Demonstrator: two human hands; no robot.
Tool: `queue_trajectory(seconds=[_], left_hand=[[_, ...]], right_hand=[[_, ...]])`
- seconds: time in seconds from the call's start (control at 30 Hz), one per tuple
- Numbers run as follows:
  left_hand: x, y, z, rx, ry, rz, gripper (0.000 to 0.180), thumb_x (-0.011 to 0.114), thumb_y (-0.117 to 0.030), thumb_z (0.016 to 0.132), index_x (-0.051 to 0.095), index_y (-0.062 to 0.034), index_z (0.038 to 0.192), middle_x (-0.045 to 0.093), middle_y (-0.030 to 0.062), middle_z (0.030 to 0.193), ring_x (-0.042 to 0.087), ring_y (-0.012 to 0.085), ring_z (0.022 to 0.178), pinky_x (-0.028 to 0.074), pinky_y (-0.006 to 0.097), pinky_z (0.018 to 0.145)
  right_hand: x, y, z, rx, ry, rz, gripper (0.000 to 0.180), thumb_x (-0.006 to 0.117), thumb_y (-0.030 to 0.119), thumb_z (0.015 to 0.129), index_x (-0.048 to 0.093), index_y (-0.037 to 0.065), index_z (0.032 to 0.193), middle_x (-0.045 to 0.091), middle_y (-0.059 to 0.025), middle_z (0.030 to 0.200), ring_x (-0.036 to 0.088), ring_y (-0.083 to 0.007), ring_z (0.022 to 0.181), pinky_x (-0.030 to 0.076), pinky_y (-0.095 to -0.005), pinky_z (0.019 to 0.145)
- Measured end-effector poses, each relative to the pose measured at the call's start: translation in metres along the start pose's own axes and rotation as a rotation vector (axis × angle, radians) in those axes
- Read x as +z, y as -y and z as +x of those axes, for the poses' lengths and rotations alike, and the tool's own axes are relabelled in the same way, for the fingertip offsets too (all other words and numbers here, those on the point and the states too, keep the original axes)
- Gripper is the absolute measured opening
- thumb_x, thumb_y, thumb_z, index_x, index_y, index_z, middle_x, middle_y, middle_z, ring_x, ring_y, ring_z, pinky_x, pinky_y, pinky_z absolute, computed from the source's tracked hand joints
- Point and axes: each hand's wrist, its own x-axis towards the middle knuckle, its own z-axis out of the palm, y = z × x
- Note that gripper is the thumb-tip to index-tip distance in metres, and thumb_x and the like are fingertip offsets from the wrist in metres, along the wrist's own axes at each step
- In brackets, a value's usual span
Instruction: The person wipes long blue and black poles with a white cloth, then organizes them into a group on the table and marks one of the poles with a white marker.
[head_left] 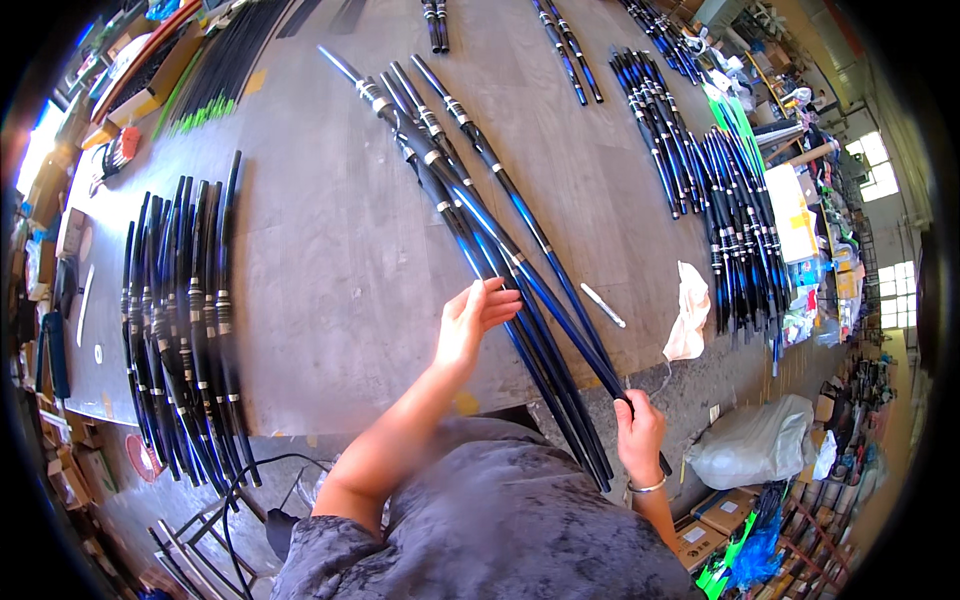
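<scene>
Rod (490,226) in play, and it's the right hand (640,428) at four o'clock that has it, fingers clamped around the dark lower part, a silver bangle (648,488) on the wrist below! That blue-black length slants from there up to eleven o'clock, right across the table (330,200). Whether a neighbouring rod converging on the same fist is caught too, I cannot tell. Over to the left hand (475,318), near the centre of the dial: unfolded, fingers almost straight and close together, tips lying over more blue-black rods (555,375); touching or just above, hard to call. Out toward three o'clock, a slim white stick (603,305), then a pale crumpled cloth (690,315) near the table's edge. Stacked rods (740,230) between two and three, another dark bundle (185,330) at nine, thin black sticks with green tips (230,70) up at ten!
</scene>
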Motion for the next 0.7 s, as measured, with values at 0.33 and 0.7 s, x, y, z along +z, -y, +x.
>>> queue_trajectory(seconds=[0.33, 0.7], left_hand=[[0.010, 0.022, -0.008, 0.413, 0.296, 1.180, 0.039, 0.061, -0.019, 0.092, 0.055, 0.0006, 0.125, 0.067, 0.0164, 0.106, 0.063, 0.0350, 0.105, 0.051, 0.041, 0.091], [0.073, 0.069, 0.024, 0.725, 0.835, 1.848, 0.072, 0.063, -0.045, 0.084, 0.044, -0.0031, 0.140, 0.040, 0.0140, 0.146, 0.029, 0.0286, 0.141, 0.022, 0.048, 0.115]], right_hand=[[0.016, -0.037, 0.006, 0.061, -0.096, 0.005, 0.018, 0.060, 0.023, 0.093, 0.060, 0.006, 0.097, 0.063, -0.0186, 0.074, 0.061, -0.0409, 0.068, 0.045, -0.0452, 0.057], [0.027, -0.065, 0.025, 0.096, -0.101, -0.025, 0.020, 0.060, 0.024, 0.093, 0.060, 0.005, 0.098, 0.064, -0.0195, 0.078, 0.061, -0.0416, 0.071, 0.046, -0.0462, 0.059]])
